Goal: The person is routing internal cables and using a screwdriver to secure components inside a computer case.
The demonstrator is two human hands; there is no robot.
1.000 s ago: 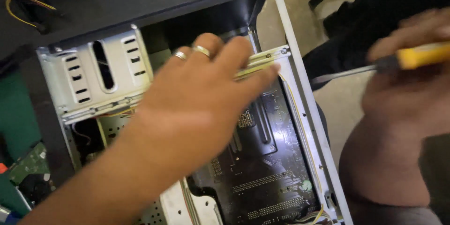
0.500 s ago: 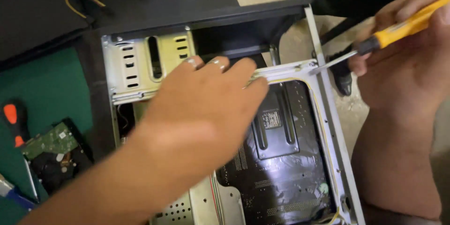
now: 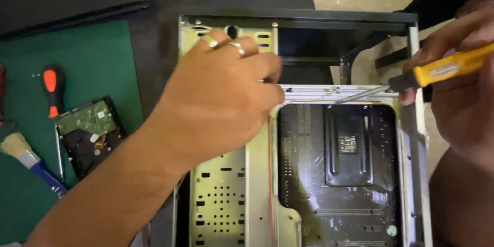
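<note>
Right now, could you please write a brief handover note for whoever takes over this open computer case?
Left hand: resting on the metal drive cage inside the open computer case, holding nothing visible.
Right hand: gripping the yellow-handled screwdriver, tip at the case's inner crossbar.
Done: side panel off, hard drive out on the green mat.
Left: motherboard in place.

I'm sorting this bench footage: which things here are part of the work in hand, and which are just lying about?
In use:
left hand, resting on the drive cage
right hand, holding the yellow screwdriver
computer case
circuit board inside it

Lying about:
hard drive
red-handled screwdriver
brush
green mat
</note>
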